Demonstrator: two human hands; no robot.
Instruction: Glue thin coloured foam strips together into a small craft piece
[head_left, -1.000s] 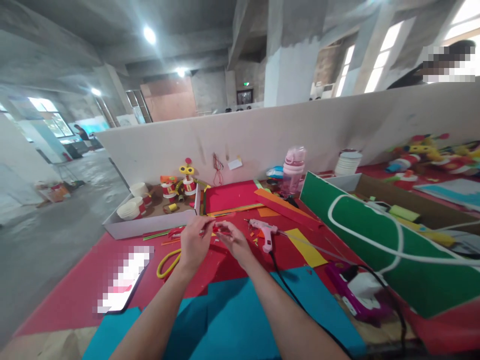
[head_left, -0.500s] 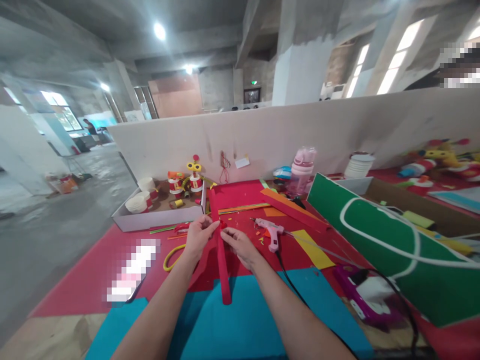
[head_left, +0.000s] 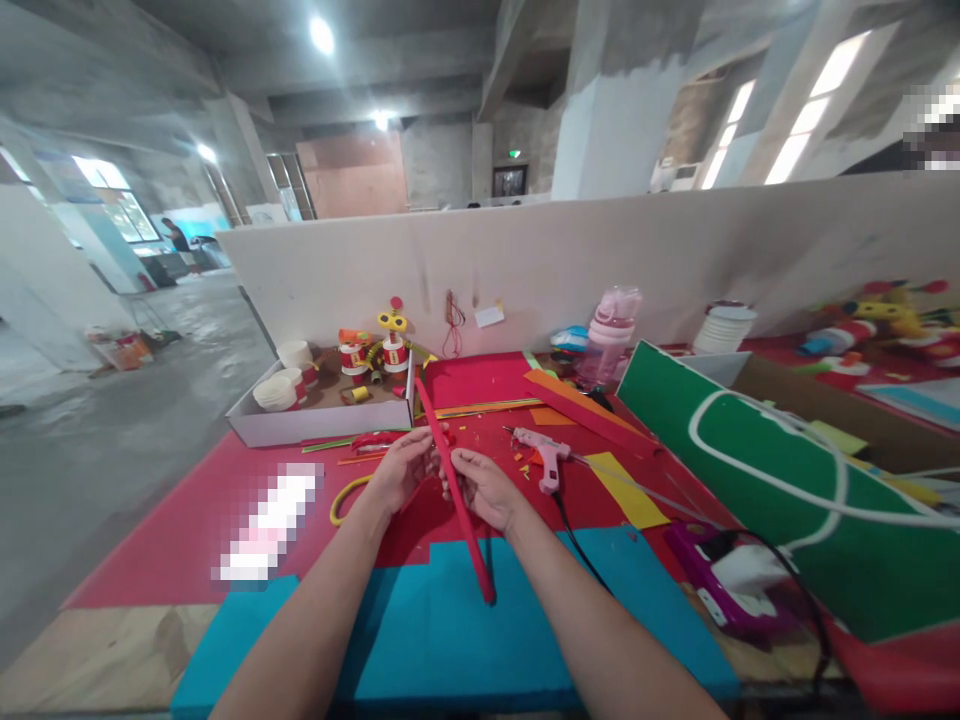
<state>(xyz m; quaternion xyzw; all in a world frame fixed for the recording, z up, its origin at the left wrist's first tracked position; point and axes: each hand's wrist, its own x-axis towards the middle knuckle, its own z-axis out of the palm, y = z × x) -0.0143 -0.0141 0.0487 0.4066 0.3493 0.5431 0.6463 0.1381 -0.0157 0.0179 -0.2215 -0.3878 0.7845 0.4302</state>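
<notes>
Red tabletop [head_left: 169,530]: right hand [head_left: 487,490] pinching red strip [head_left: 469,535]; left hand [head_left: 399,472] against it, grip unclear; pink glue gun [head_left: 551,456] nearby.

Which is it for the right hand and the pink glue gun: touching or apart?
Apart. The head view shows a strip of red tabletop between the right hand and the pink glue gun.

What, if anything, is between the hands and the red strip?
Nothing visible: the right hand holds the red strip between thumb and fingers. The left hand is close beside it; its exact contact is unclear.
</notes>
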